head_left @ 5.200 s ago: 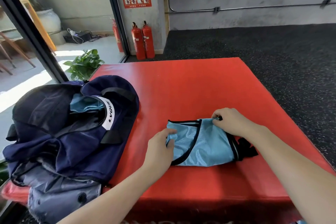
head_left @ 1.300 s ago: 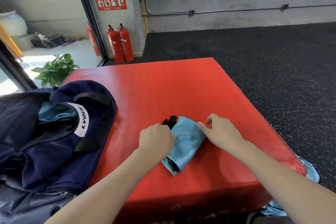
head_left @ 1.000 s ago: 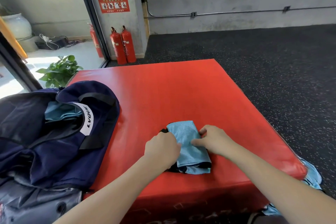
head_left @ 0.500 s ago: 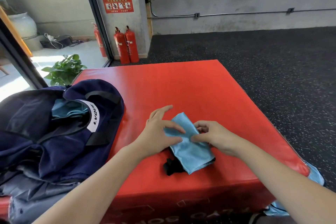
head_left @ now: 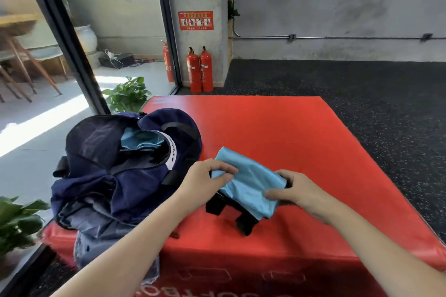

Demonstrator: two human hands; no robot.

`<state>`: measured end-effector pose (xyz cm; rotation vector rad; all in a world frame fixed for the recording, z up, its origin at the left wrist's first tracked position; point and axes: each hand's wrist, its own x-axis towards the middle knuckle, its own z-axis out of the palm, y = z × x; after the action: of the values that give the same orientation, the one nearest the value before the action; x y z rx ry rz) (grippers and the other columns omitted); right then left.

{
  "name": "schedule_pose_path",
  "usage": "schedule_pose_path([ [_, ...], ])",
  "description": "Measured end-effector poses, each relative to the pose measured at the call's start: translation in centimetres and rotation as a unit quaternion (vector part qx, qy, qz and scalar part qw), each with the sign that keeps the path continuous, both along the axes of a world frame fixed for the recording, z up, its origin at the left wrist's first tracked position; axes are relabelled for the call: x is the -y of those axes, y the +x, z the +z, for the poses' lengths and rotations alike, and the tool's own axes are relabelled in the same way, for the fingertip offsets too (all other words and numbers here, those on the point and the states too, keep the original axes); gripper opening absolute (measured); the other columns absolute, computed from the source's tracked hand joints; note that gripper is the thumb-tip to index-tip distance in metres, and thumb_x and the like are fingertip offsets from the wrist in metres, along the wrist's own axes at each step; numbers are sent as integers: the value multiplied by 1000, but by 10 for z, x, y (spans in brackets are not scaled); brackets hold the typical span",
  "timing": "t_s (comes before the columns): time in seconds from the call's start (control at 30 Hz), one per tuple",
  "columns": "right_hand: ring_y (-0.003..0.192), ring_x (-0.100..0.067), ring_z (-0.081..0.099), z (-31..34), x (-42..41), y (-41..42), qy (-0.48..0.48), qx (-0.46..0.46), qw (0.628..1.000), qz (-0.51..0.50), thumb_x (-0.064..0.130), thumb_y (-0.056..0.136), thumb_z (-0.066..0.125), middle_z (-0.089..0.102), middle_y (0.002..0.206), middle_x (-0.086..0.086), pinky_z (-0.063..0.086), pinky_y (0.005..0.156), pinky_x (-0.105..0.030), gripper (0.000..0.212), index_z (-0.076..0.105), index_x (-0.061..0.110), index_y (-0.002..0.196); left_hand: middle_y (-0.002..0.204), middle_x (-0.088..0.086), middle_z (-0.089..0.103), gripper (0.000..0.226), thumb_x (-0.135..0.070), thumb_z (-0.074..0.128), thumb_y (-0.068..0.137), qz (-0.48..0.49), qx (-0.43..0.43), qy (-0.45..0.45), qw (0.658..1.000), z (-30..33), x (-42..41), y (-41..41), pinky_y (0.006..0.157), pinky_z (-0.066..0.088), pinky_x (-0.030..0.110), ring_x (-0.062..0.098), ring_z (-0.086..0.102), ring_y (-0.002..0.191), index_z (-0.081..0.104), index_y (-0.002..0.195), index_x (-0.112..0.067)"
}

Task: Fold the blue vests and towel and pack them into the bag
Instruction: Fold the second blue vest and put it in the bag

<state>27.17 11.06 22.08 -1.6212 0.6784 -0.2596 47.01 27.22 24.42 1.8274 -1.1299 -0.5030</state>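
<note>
Folded blue vest [head_left: 248,184], black trim dangling: one, pinched by left hand [head_left: 205,184] and right hand [head_left: 295,191]. Navy bag [head_left: 115,176], nine o'clock: one, unzipped. Fire extinguishers [head_left: 199,70], twelve o'clock: three.

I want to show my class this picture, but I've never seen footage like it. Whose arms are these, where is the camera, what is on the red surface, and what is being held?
There is no machine here: a person wears a camera on the head, looking forward and down, so the arms are the person's own. The left hand and right hand each grip one end of a folded blue vest, black trim hanging beneath. It is held just above a red padded block. Beside it lies an open navy bag with blue fabric already inside.
</note>
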Motion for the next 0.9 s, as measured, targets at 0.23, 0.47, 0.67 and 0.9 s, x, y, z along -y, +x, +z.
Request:
schedule_pose_path([
  [0.23, 61, 3, 65, 36, -66, 72, -44, 174, 961, -209, 10, 88, 75, 67, 89, -4, 50, 53, -15, 37, 51, 14, 115, 115, -18, 61, 35, -24, 76, 84, 67, 22, -65, 995, 14, -60, 40, 97, 35, 7, -10, 53, 114, 70, 113, -43],
  [0.47, 68, -7, 52, 58, -105, 184, -187, 172, 961, -112, 12, 86, 68, 60, 80, 9, 47, 72, -40, 20, 55, 27, 85, 121, -15, 59, 37, -21, 73, 87, 190, 37, -93, 977, 32, -116, 107, 90, 33, 0, -9, 52, 110, 69, 121, -34],
  [0.67, 91, -18, 67, 62, -138, 278, -188, 75, 979, -15, 13, 87, 67, 68, 102, 6, 54, 78, -27, 22, 73, 24, 105, 117, -9, 66, 38, -21, 71, 84, 261, 71, 4, 963, 50, -148, 177, 79, 38, 10, 5, 60, 94, 71, 122, -27],
  [0.9, 74, -21, 55, 33, -145, 344, -44, -46, 998, -19, 4, 81, 66, 65, 83, -6, 45, 66, -35, 16, 75, 16, 75, 127, 6, 65, 49, -32, 76, 83, 205, 111, 180, 956, 52, -130, 244, 94, 44, 24, 22, 60, 113, 65, 129, -18],
])
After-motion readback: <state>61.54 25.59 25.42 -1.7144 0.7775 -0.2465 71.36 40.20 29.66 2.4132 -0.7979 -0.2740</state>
